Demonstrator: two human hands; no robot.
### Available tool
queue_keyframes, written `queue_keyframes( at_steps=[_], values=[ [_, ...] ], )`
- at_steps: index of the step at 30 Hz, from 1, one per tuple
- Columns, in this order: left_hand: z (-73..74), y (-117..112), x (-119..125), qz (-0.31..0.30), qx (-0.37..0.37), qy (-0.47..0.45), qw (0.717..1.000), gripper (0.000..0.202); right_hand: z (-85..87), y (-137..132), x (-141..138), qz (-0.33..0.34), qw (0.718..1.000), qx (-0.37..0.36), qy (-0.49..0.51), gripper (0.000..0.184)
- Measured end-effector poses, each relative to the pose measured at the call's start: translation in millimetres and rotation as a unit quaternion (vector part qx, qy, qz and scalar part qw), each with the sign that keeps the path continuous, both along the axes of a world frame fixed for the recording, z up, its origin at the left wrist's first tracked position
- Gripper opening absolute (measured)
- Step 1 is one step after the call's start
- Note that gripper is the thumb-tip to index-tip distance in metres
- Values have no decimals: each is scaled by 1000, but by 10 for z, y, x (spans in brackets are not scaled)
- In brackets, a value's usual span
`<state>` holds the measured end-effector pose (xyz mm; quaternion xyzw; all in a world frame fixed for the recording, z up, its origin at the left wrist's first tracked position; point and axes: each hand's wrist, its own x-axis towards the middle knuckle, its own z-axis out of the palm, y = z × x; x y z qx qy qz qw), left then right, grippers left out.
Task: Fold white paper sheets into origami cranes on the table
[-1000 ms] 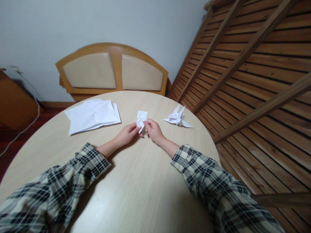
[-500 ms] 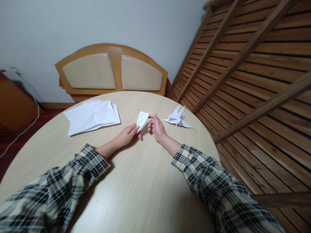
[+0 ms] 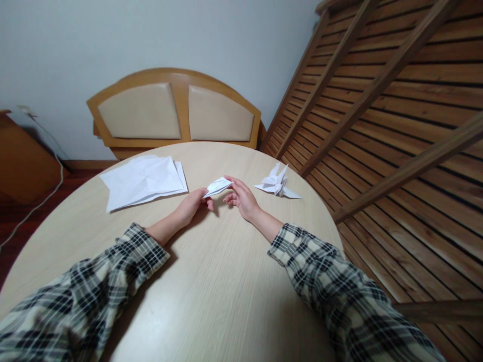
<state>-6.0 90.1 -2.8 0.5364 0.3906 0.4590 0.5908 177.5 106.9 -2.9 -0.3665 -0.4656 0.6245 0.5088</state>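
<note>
A small piece of folded white paper (image 3: 218, 186) is held just above the table between my two hands. My left hand (image 3: 193, 205) pinches its left end between thumb and fingers. At the opposite end, the thumb and index finger of my right hand (image 3: 243, 198) grip the paper, with the other fingers curled beneath. The paper is tilted, and its layered edge shows along the near side. To the right of my right hand lies a folded white paper crane (image 3: 277, 183) with pointed tips.
Creased white paper sheets (image 3: 145, 180) lie stacked at the left of the round wooden table (image 3: 211, 281). Behind the table stands a padded headboard (image 3: 183, 110). A slatted wooden panel (image 3: 396, 151) leans along the right side. A white cable (image 3: 56, 188) runs down at the left.
The folded paper has turned from steeply slanted to nearly level. My right hand has gone from pointing beside it to gripping its right end. My left hand has shifted slightly left.
</note>
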Motion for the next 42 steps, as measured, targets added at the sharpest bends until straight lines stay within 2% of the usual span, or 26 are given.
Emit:
queue_keyframes(
  at_steps=[3, 6, 16, 20, 23, 26, 31, 37, 42],
  values=[
    [45, 8, -16, 3, -53, -35, 998, 23, 16, -12, 9, 7, 1000, -2, 2, 27],
    [63, 32, -38, 0, -74, -54, 996, 22, 18, -16, 18, 10, 1000, -13, -2, 30],
    [6, 102, -64, 26, -66, -62, 996, 20, -18, 10, 26, 6, 1000, -4, -9, 27],
    [14, 101, -77, 46, -60, -109, 991, 40, -74, 44, 15, 3, 1000, 10, -22, 21],
    [19, 90, -71, 28, -55, -138, 989, 50, -122, 74, -3, -3, 999, 16, -37, 20],
    [13, 56, -31, 6, -20, -92, 996, 43, -159, 87, -31, 2, 998, 25, -58, 26],
    [-1, -18, 58, 0, 89, 16, 996, 30, -194, 36, -79, 37, 992, 85, -89, 32],
    [-26, -14, 54, 30, 149, 66, 986, 27, -205, -47, -119, 67, 980, 147, -118, 23],
    [-38, 2, 16, 73, 207, 123, 968, 21, -178, -65, -128, 59, 978, 150, -131, 18]
  ],
)
